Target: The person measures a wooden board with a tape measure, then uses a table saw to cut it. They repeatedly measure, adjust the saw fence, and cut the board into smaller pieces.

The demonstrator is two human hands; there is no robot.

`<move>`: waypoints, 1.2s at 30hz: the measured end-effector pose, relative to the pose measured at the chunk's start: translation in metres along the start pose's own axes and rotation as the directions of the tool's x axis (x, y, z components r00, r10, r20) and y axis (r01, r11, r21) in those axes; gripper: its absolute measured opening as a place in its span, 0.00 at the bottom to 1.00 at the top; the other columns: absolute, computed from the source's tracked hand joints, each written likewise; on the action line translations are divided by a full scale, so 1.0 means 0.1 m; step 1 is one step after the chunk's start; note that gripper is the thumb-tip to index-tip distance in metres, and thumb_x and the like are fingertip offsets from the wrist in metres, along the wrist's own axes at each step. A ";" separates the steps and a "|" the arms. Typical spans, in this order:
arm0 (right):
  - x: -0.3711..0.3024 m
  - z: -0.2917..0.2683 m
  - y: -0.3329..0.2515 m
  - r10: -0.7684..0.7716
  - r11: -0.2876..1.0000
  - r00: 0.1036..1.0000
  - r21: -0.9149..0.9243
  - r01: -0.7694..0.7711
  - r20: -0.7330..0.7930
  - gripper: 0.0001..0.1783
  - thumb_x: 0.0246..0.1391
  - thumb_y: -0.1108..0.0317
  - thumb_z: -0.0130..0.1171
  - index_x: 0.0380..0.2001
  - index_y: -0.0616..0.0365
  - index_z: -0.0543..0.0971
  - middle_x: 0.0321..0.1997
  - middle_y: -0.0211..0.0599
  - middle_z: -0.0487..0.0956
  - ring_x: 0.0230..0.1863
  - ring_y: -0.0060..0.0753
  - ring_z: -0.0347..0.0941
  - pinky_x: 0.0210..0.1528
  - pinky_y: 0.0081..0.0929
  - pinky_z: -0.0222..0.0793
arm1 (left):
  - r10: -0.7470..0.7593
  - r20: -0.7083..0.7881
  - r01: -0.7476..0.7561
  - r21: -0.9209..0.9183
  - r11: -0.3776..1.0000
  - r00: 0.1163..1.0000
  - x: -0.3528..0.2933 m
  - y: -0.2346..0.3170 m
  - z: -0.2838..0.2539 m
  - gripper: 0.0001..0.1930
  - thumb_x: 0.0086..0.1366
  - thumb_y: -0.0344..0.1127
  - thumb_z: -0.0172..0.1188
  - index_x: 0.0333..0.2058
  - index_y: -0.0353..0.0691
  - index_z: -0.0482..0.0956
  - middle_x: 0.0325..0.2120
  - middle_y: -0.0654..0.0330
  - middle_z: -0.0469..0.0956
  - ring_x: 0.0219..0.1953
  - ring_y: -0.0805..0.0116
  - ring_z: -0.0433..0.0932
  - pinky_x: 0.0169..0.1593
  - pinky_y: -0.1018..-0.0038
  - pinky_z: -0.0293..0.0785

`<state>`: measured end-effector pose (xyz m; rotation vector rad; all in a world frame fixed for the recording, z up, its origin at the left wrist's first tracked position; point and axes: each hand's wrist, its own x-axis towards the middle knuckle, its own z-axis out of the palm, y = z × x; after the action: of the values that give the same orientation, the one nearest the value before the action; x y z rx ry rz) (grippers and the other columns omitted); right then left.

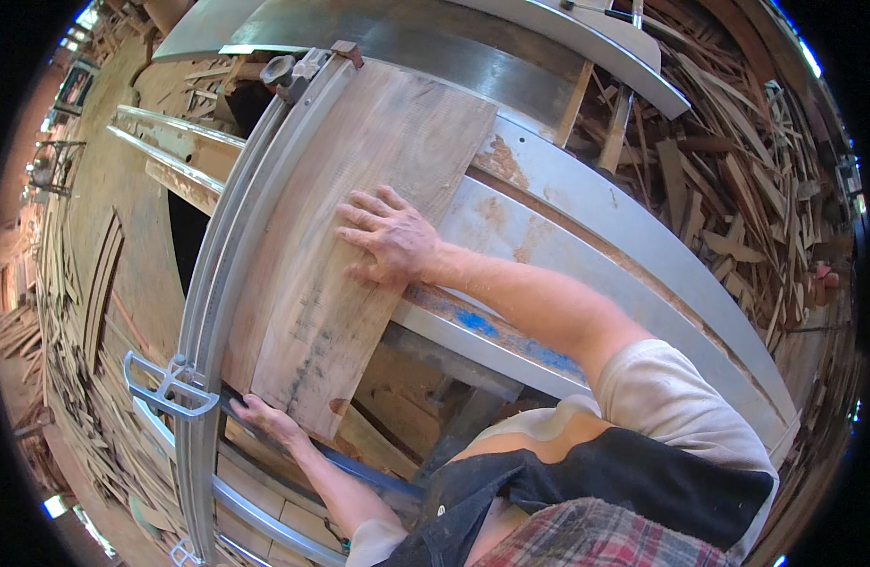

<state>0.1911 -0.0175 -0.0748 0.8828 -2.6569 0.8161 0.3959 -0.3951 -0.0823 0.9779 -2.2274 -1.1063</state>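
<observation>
A wide wooden board (331, 312) lies flat across a metal machine table, its left edge alongside a long metal fence (227, 236). A pinker strip of wood shows between its paler face and the fence. My right hand (388, 236) rests palm down on the board's face, fingers spread. At the board's near left corner, close to the fence, is my left hand (270, 420). It grips the board's end, with some fingers hidden at the edge. Dark stains and a brown knot mark the near part of the board.
Right of the board stretches a pale metal tabletop (567, 246) with a long slot and sawdust. A clamp-like fitting (282, 71) sits by the fence's far end, a metal handle (175, 386) by its near end. Offcuts (728, 180) are heaped at right; more wood lies left.
</observation>
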 end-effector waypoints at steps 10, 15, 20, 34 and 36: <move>0.02 -0.05 0.01 0.021 0.999 0.999 0.036 -0.023 0.047 0.37 0.57 0.37 0.65 0.60 0.51 0.83 0.76 0.42 0.72 0.80 0.52 0.60 0.80 0.62 0.51 | 0.645 0.405 -0.748 0.499 0.437 0.647 1.20 2.02 1.23 0.49 0.63 0.59 0.74 0.73 0.37 0.63 0.69 0.40 0.68 0.72 0.41 0.65 0.74 0.49 0.61; 0.00 -0.05 0.02 0.060 0.992 0.992 0.105 -0.071 0.109 0.40 0.58 0.35 0.62 0.64 0.51 0.81 0.78 0.42 0.68 0.83 0.50 0.53 0.84 0.61 0.42 | 0.142 0.670 -0.568 0.474 0.673 0.729 1.77 2.07 1.67 0.60 0.47 0.63 0.82 0.72 0.37 0.63 0.67 0.42 0.72 0.69 0.43 0.71 0.70 0.52 0.68; -0.01 -0.02 0.03 0.030 0.996 0.998 0.083 -0.034 0.046 0.38 0.57 0.37 0.64 0.62 0.51 0.81 0.77 0.42 0.70 0.82 0.51 0.56 0.82 0.62 0.45 | 0.295 0.582 -0.639 0.571 0.516 0.758 1.54 1.96 1.62 0.63 0.44 0.60 0.84 0.73 0.39 0.62 0.65 0.43 0.73 0.68 0.43 0.72 0.70 0.51 0.69; -0.02 -0.06 0.02 0.034 0.996 0.998 0.082 -0.039 0.061 0.39 0.55 0.37 0.66 0.61 0.55 0.82 0.76 0.43 0.71 0.81 0.51 0.56 0.82 0.60 0.45 | 0.264 0.555 -0.597 0.587 0.547 0.789 1.52 2.02 1.66 0.66 0.40 0.58 0.86 0.74 0.40 0.61 0.67 0.44 0.71 0.70 0.44 0.70 0.72 0.52 0.67; -0.02 -0.06 0.01 0.025 0.997 0.999 0.072 -0.028 0.049 0.39 0.55 0.37 0.65 0.61 0.55 0.82 0.76 0.44 0.71 0.81 0.51 0.56 0.82 0.60 0.45 | 0.277 0.544 -0.592 0.575 0.564 0.792 1.52 2.02 1.65 0.66 0.40 0.58 0.86 0.74 0.39 0.61 0.66 0.43 0.71 0.70 0.44 0.70 0.72 0.52 0.67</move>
<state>0.1918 -0.0124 -0.0707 0.8970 -2.7009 0.9143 0.1102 -0.3455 0.0027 0.3534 -3.1207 -0.1293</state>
